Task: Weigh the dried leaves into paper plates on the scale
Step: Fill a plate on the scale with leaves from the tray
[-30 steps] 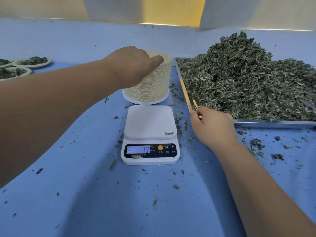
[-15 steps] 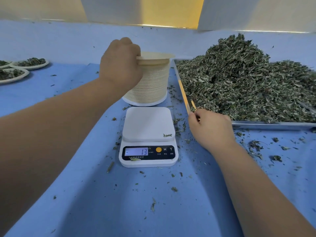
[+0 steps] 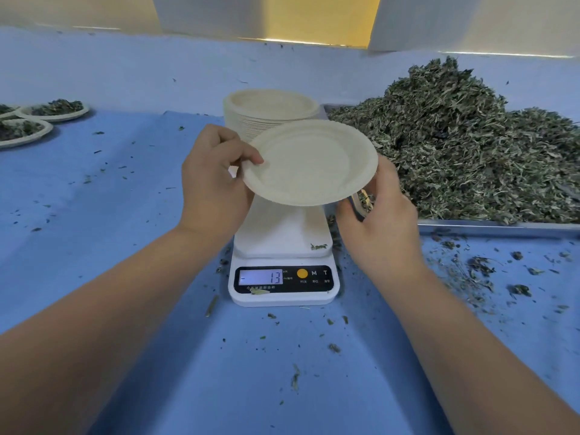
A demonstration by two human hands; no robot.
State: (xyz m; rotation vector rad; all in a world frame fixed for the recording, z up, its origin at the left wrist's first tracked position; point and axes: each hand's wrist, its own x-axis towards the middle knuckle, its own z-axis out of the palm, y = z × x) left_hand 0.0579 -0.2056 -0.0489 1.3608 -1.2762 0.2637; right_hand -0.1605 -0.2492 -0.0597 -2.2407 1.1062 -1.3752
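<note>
My left hand (image 3: 213, 183) pinches the left rim of a single empty paper plate (image 3: 310, 161), thumb on top, and holds it tilted in the air above the white scale (image 3: 282, 233). My right hand (image 3: 383, 227) is cupped at the plate's right rim from below, fingers loosely curved and blurred, thumb off the plate. The scale's platform is bare except for one leaf scrap, and its display reads 13. Behind the plate stands the tall stack of paper plates (image 3: 270, 105). The pile of dried leaves (image 3: 464, 146) lies heaped at the right.
The leaves sit in a metal tray (image 3: 502, 226) whose front left corner is close to my right hand. Filled plates (image 3: 56, 109) rest at the far left on the blue cloth (image 3: 125, 215). Leaf crumbs are scattered around the scale.
My left hand lifted the top plate off the stack and brought it toward me over the scale. My right hand left the tray's corner and rose to the plate's right rim.
</note>
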